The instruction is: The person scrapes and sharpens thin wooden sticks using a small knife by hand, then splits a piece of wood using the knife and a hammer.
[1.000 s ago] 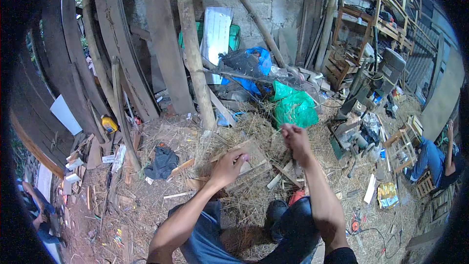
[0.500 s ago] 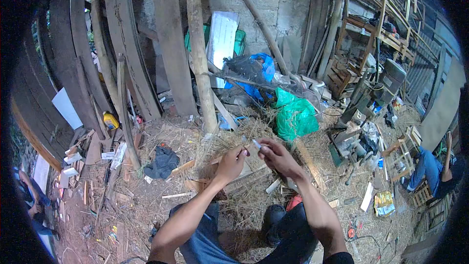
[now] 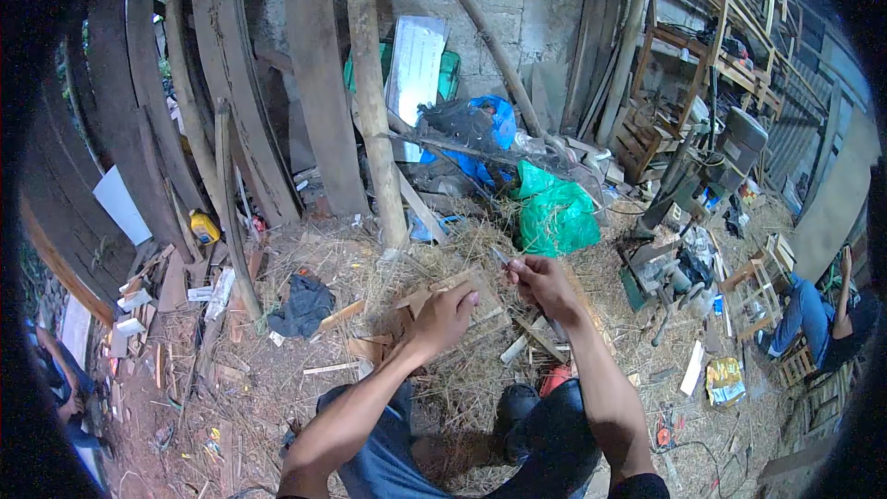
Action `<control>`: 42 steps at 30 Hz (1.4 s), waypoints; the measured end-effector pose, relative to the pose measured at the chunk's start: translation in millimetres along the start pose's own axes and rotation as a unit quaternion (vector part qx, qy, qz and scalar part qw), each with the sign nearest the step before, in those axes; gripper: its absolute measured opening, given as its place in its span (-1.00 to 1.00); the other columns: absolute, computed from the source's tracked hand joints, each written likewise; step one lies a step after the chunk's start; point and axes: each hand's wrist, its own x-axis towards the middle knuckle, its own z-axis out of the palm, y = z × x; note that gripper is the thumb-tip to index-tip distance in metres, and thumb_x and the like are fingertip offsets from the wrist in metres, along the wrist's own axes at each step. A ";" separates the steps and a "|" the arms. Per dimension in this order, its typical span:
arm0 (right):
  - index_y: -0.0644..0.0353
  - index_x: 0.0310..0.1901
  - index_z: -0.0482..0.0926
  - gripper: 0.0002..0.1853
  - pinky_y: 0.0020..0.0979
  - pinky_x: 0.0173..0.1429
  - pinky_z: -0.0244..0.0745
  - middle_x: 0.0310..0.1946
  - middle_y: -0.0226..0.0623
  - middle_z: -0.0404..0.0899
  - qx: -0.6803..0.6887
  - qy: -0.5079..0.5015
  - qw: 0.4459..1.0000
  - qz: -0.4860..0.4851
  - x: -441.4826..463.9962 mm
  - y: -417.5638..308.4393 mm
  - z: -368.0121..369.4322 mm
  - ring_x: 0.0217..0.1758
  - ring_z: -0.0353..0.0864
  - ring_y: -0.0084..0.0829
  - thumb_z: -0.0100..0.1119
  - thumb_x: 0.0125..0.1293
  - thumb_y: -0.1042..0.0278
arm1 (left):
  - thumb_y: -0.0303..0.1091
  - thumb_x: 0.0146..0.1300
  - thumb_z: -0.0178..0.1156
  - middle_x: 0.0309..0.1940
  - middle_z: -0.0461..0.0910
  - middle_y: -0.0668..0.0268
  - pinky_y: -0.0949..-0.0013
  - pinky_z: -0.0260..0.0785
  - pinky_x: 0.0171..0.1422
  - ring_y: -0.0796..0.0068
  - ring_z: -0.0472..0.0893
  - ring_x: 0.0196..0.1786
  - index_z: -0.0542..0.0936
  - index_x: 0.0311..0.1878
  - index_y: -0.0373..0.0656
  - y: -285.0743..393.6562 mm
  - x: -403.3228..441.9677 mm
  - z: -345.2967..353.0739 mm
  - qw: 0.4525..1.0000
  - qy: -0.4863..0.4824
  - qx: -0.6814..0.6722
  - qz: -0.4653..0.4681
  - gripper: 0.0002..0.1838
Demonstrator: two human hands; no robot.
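Observation:
My right hand [image 3: 545,285] is closed in a pinch around a small thin tool [image 3: 500,256], its pale narrow tip pointing up and to the left. Its exact kind is too small to make out. My left hand [image 3: 443,319] sits lower and to the left, fingers curled in and thumb on top; whatever may be inside is hidden. Behind and below the left hand lies a pale wooden board [image 3: 485,300], partly covered by it. The two hands are apart, above the straw-strewn floor between my knees.
A green plastic bag [image 3: 556,212] lies ahead, beside a wooden post [image 3: 371,120]. Black cloth [image 3: 305,307] and wood scraps are at left. To the right are a cluttered metal machine [image 3: 679,194], a yellow packet [image 3: 725,381] and a seated person [image 3: 813,314]. Another person [image 3: 60,370] is at far left.
My hands have moved apart; the left has dropped slightly and turned, the right has shifted right. The tool's tip has swung to point more upward. The view has shifted slightly.

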 end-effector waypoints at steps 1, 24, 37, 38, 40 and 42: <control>0.14 -0.48 0.50 -0.73 -0.58 -0.58 -0.03 -0.62 -0.60 0.37 0.002 0.078 0.997 -0.011 1.6 -0.3 -4.7 -0.65 0.16 -0.74 0.03 0.38 0.25 | -0.24 0.33 -0.03 -0.47 0.56 0.07 0.10 0.34 -0.25 0.01 0.57 -0.35 0.50 -0.18 -0.17 0.9 -1.1 0.7 1.000 0.005 0.018 0.013 -0.78; 0.18 -0.26 0.53 -0.78 -0.63 -0.53 0.06 -0.53 -0.59 0.40 0.089 -0.002 0.996 -0.030 4.5 4.9 23.5 -0.62 0.19 -0.75 0.05 0.37 0.20 | -0.25 0.29 0.08 -0.29 0.62 0.09 0.25 0.40 -0.09 0.15 0.61 -0.20 0.58 -0.15 -0.24 9.7 0.7 -18.6 0.999 0.024 -0.017 -0.032 -0.75; 0.20 0.11 0.47 -0.66 -0.66 -0.58 0.08 -0.49 -0.55 0.45 0.063 0.089 0.993 -0.045 -18.2 -8.5 14.4 -0.63 0.16 -0.77 0.03 0.39 0.25 | -0.28 0.27 0.07 -0.50 0.57 0.01 0.05 0.36 -0.28 -0.10 0.55 -0.39 0.57 -0.20 -0.18 -1.0 -1.4 -13.8 0.990 0.133 0.054 0.010 -0.80; 0.20 0.14 0.46 -0.65 -0.67 -0.57 0.07 -0.49 -0.54 0.46 0.052 0.039 0.996 -0.055 -18.8 -9.8 27.1 -0.62 0.16 -0.78 0.03 0.39 0.25 | -0.29 0.27 0.07 -0.53 0.56 0.01 0.05 0.35 -0.30 -0.09 0.55 -0.41 0.57 -0.20 -0.17 0.3 -0.4 -10.7 0.987 0.140 0.075 0.018 -0.82; 0.20 0.17 0.43 -0.63 -0.66 -0.58 0.05 -0.50 -0.53 0.44 0.071 -0.029 0.996 -0.035 -16.8 -12.3 40.7 -0.62 0.15 -0.77 0.02 0.39 0.25 | -0.30 0.27 0.06 -0.54 0.55 0.01 0.06 0.34 -0.33 -0.09 0.55 -0.42 0.57 -0.19 -0.17 15.0 -0.2 -7.7 0.989 0.132 0.063 0.007 -0.82; 0.22 0.07 0.49 -0.69 -0.66 -0.59 0.01 -0.52 -0.53 0.42 0.099 -0.030 0.994 -0.037 -14.5 -11.0 48.4 -0.63 0.14 -0.77 0.01 0.40 0.24 | -0.31 0.28 0.05 -0.56 0.55 0.01 0.07 0.33 -0.35 -0.08 0.55 -0.43 0.56 -0.18 -0.16 25.8 0.1 -9.9 0.991 0.122 0.053 -0.003 -0.83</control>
